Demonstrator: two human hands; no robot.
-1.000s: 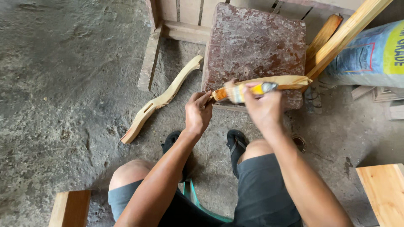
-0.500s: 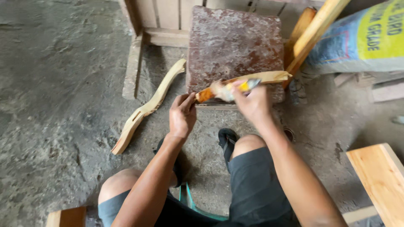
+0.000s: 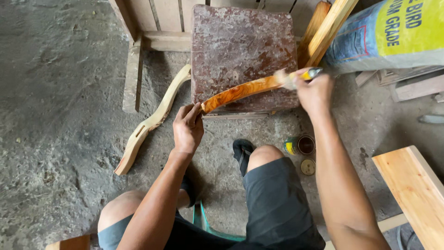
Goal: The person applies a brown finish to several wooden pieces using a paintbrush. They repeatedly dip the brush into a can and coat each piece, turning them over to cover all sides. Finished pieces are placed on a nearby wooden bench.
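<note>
A rough grey concrete floor (image 3: 60,92) fills the view, lit by soft daylight. A mottled reddish stone slab (image 3: 243,51) stands against slatted wooden boards (image 3: 162,18). A pale plank (image 3: 411,190) lies at lower right, a woven sack (image 3: 393,34) at upper right

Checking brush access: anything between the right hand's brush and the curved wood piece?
Nothing visible. The right hand has the brush touching the curved wood piece, whose near end the left hand holds over the stone slab.
</note>
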